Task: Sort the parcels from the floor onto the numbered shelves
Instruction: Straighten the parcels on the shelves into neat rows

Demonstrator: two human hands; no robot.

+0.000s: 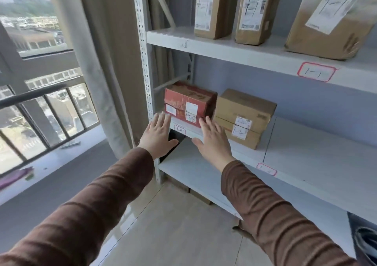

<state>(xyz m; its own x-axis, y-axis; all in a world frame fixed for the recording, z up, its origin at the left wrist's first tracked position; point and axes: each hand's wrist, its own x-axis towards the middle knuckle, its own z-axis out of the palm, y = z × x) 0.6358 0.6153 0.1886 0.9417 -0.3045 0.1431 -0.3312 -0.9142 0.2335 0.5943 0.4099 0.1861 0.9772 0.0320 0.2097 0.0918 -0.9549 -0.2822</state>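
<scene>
1. since both hands sit flat and open, left hand (158, 136) and right hand (213, 143), gripping nothing, push evenly.
2. red parcel (188, 102) at frame centre, on the middle shelf (306, 143), just beside the brown box (243, 116).
3. probably nudge straight back, keep labels facing out.

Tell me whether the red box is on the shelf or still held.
On the shelf: the red box rests there; both hands, left hand and right hand, are open-fingered.

Both arms (114, 194) — long ribbed brown sleeves (275, 210), bare hands
</scene>
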